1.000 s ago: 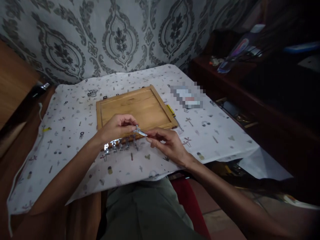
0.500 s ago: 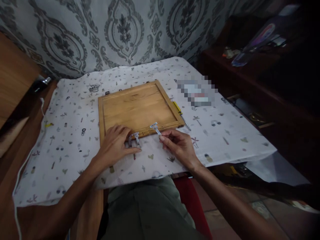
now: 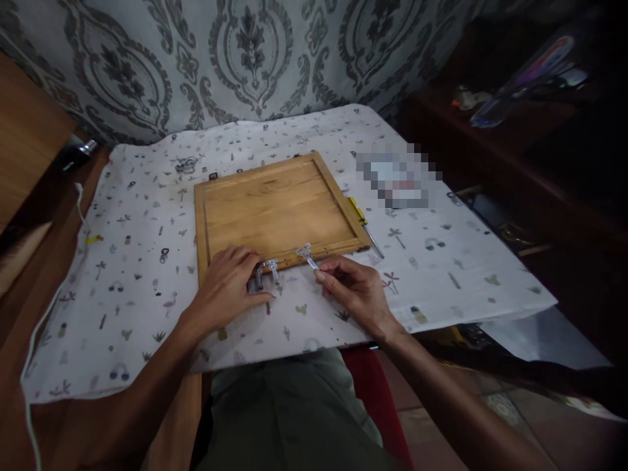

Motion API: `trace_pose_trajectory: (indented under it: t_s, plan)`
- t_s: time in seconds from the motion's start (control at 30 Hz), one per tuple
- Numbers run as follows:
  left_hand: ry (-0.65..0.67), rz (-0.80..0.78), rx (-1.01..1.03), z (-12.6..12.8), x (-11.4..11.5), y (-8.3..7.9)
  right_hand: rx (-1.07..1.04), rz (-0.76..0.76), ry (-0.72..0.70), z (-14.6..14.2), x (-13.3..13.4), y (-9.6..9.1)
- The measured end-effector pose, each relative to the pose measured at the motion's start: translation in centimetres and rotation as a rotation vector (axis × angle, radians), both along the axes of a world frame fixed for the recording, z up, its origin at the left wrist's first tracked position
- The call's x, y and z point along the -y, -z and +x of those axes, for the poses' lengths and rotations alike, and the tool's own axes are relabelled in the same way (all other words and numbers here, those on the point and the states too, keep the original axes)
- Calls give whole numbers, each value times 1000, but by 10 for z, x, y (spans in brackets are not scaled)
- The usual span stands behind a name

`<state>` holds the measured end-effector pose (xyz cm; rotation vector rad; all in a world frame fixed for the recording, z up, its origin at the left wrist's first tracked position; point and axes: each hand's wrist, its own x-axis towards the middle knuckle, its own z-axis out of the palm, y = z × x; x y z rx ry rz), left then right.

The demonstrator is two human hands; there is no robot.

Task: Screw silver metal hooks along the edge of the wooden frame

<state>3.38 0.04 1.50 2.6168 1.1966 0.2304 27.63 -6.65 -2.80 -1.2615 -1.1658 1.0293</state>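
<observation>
A wooden framed panel (image 3: 275, 209) lies flat on a patterned white cloth (image 3: 147, 275). My right hand (image 3: 356, 291) pinches a small metal bracket (image 3: 307, 253) whose far end rests on the panel's near edge. My left hand (image 3: 228, 284) lies palm down over a row of small metal hooks (image 3: 267, 271) at the same edge, fingers curled on them. Two hooks show beside the fingers; the others are hidden beneath the hand.
A yellow-handled screwdriver (image 3: 364, 226) lies along the panel's right side. A blurred-out packet (image 3: 397, 178) sits at the back right. Small metal parts (image 3: 185, 165) lie behind the panel. A dark wooden shelf (image 3: 490, 150) with clutter stands on the right.
My two hands held the bracket together above the hooks. The left hand has come down onto the hooks, and the right hand has carried the bracket right, to the panel's edge.
</observation>
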Motion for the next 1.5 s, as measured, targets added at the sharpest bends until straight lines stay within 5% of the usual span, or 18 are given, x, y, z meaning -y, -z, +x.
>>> trace_pose_trajectory:
  t_s: [1.1, 1.3, 1.5]
  plan:
    - [-31, -30, 25, -5, 1, 1, 68, -3, -40, -2, 0, 0]
    - [-59, -101, 151, -18, -1, -12, 68, 0, -32, 0, 0, 2]
    - [-130, -6, 309, -25, -12, -31, 22, -37, -38, -3, 2, -2]
